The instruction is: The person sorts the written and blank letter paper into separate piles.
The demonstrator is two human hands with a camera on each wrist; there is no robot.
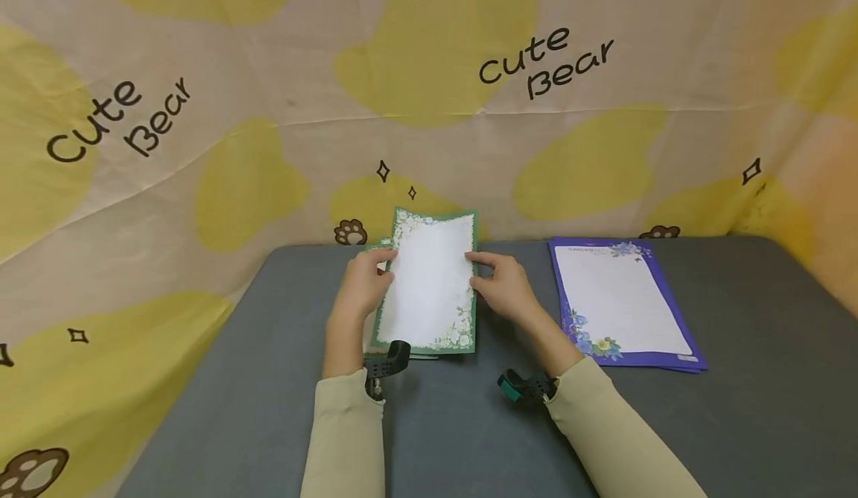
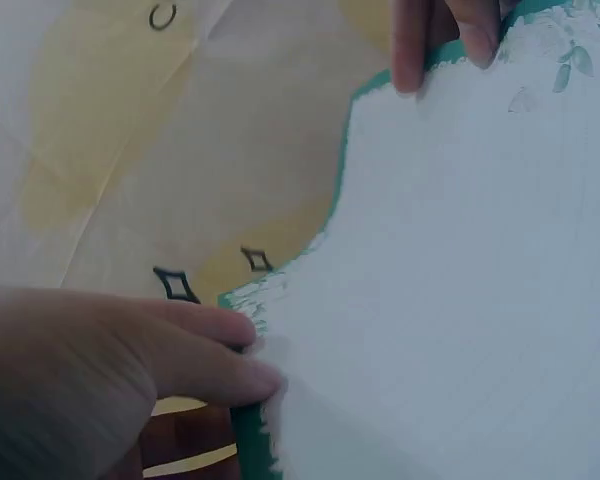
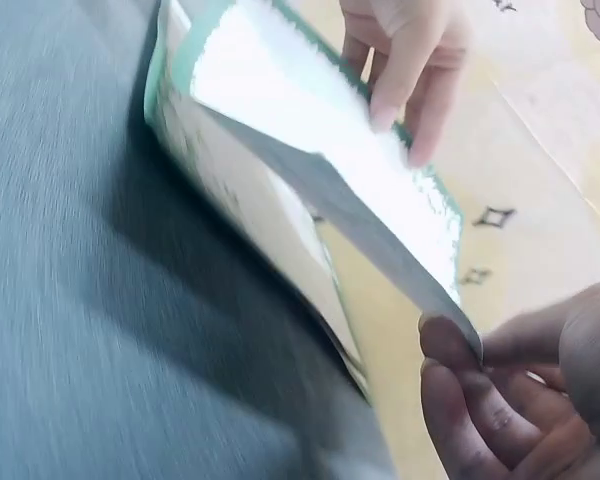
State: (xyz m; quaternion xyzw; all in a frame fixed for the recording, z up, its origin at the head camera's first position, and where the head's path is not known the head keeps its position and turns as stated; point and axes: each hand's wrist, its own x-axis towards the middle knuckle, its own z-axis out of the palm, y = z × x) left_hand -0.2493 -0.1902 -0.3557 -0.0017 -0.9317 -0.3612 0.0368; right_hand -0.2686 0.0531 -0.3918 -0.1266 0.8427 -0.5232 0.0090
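Observation:
A sheet of white paper with a green floral border [image 1: 430, 282] is raised off the table, tilted toward me and slightly bowed. My left hand [image 1: 360, 287] pinches its left edge between thumb and fingers. On the opposite edge, my right hand [image 1: 507, 286] pinches the paper the same way. More green-bordered paper [image 3: 242, 185] lies beneath the raised sheet, mostly covered by it in the head view. From the right wrist view, a gap shows between the two. In the left wrist view the sheet [image 2: 450, 280] curves between both hands.
To the right of my right hand lies a stack of purple-bordered paper [image 1: 617, 297] with blue flowers, its sheets slightly fanned. The grey table [image 1: 255, 409] carries both papers. Behind it hangs a yellow-patterned cloth [image 1: 429, 51] with printed lettering. Black bands circle both wrists.

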